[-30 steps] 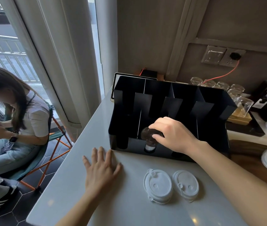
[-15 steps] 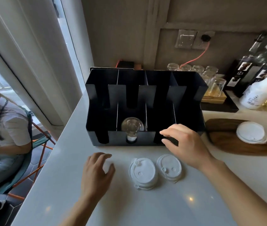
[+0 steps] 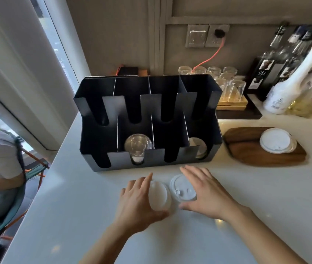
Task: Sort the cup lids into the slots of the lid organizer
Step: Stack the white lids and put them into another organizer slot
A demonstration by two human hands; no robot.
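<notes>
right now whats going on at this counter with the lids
A person is sorting cup lids into a black lid organizer. The left hand is tipping up one white lid; the right hand rests on the white lid beside it. A clear lid stands in the second slot from the left, and another lid in the rightmost.

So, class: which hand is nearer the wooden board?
Right. The right hand rests by the loose lids, below-left of the board; the left hand lies farther left, beyond those lids.

Daylight from window [image 3: 61,60] at left; dim interior, edges bowed, slight motion blur.
</notes>
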